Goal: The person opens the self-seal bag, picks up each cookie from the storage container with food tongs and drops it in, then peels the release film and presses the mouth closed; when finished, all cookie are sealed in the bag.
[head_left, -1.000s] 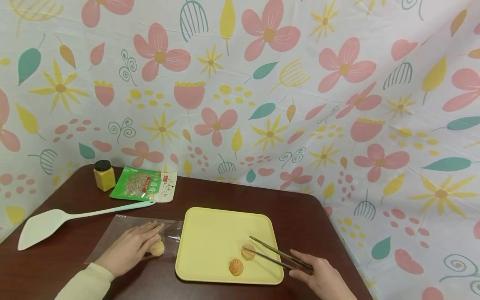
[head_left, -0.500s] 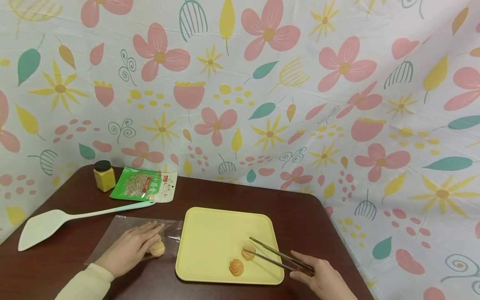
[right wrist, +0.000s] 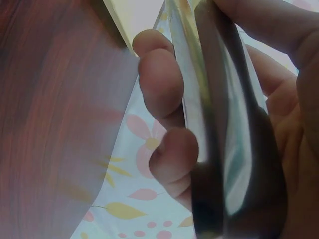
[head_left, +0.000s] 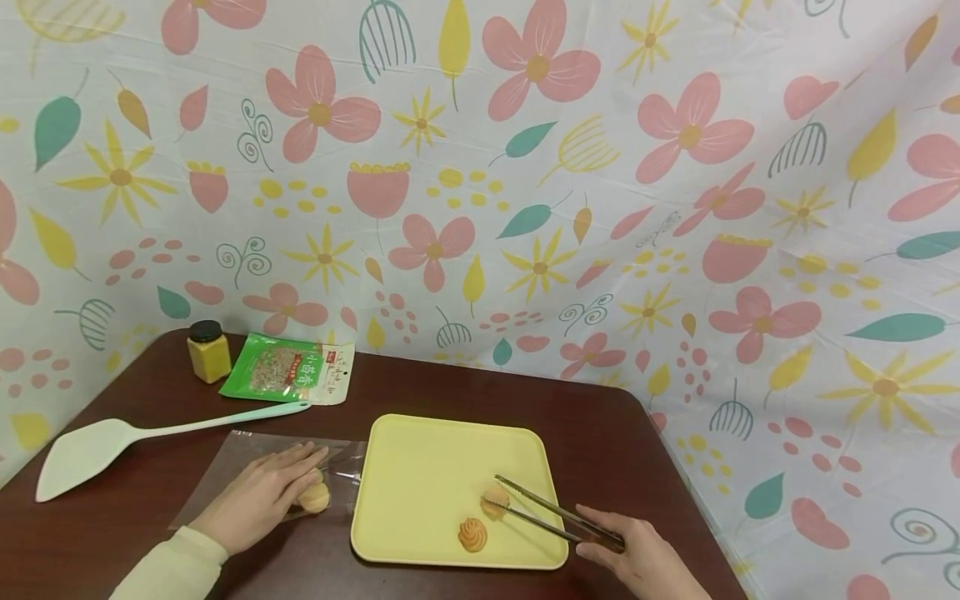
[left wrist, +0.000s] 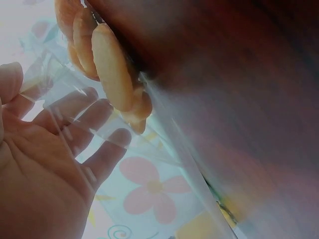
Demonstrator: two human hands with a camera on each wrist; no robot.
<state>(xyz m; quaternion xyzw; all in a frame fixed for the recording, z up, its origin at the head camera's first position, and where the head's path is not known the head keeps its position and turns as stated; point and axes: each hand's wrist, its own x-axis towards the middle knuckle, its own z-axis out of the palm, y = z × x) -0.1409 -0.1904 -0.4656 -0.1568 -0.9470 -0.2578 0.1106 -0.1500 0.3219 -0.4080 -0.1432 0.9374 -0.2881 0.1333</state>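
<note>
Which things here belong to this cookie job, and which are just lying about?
Part of the job, it seems:
tongs, in the right hand
yellow tray
two cookies on it
clear bag under the left hand
pale cookies by that hand

Just lying about:
spatula
black-lidded jar
green-and-white packet

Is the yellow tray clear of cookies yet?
No, two cookies lie on the yellow tray, one at the tips of the tongs.

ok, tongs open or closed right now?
Open: the head view shows the tongs with tips apart at the farther cookie on the yellow tray. Whether they touch it, can't tell.
</note>
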